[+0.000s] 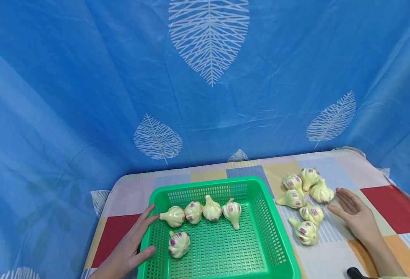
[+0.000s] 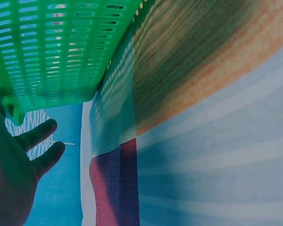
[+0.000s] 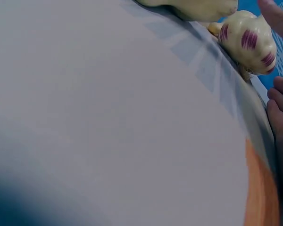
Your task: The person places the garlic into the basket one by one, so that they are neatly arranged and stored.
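Note:
A green plastic basket [image 1: 207, 182] with perforated walls stands on the table and holds several garlic bulbs [image 1: 212, 209], most of them in a row towards its back. One bulb [image 1: 179, 245] lies apart, nearer the front left. My left hand [image 1: 129, 242] is at the basket's left rim, fingers extended and thumb spread; it holds nothing. To the right of the basket, more garlic bulbs [image 1: 307, 232] with purple streaks lie in a loose group on the cloth. My right hand [image 1: 360, 219] is just right of this group, its fingers extended and nothing in its grasp.
A patchwork tablecloth [image 1: 383, 203] covers the table. Behind it hangs a blue curtain [image 1: 267, 116] with white leaf prints. A small black object [image 1: 354, 272] shows beside the right wrist.

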`<state>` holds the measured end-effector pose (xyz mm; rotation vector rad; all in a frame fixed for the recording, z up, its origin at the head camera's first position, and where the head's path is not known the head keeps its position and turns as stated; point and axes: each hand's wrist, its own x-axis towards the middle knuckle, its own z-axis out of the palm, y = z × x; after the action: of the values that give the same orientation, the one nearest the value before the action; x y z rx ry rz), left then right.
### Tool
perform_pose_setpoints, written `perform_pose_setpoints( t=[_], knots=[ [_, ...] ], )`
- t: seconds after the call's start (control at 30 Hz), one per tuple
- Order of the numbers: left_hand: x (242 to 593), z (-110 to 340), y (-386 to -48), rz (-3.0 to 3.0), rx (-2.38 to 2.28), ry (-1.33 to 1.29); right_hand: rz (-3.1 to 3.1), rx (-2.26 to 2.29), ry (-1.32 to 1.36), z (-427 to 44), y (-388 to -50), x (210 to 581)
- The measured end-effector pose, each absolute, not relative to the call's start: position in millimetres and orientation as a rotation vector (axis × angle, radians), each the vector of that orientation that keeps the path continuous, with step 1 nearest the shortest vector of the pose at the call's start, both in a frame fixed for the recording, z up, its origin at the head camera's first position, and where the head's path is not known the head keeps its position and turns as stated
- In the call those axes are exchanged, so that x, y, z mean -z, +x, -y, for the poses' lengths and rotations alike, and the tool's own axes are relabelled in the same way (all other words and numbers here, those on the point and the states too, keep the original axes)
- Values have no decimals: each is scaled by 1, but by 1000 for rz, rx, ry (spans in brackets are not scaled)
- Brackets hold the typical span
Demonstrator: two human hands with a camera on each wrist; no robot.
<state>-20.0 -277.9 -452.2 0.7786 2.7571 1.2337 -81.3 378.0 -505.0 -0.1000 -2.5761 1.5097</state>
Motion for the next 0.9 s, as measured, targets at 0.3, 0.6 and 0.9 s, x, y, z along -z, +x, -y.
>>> perform_pose_setpoints(
  t=[0.3, 0.6, 0.9],
  knots=[
    [453, 275, -23, -2747, -1189, 785, 2712, -1468, -8, -384, -109, 499],
    [452, 274, -20, -2729, -1276, 737, 2727, -1228, -61, -374, -121, 499],
    [452, 277, -18, -2733, -1267, 720, 2739, -1262, -137, -370, -122, 502]
  ],
)
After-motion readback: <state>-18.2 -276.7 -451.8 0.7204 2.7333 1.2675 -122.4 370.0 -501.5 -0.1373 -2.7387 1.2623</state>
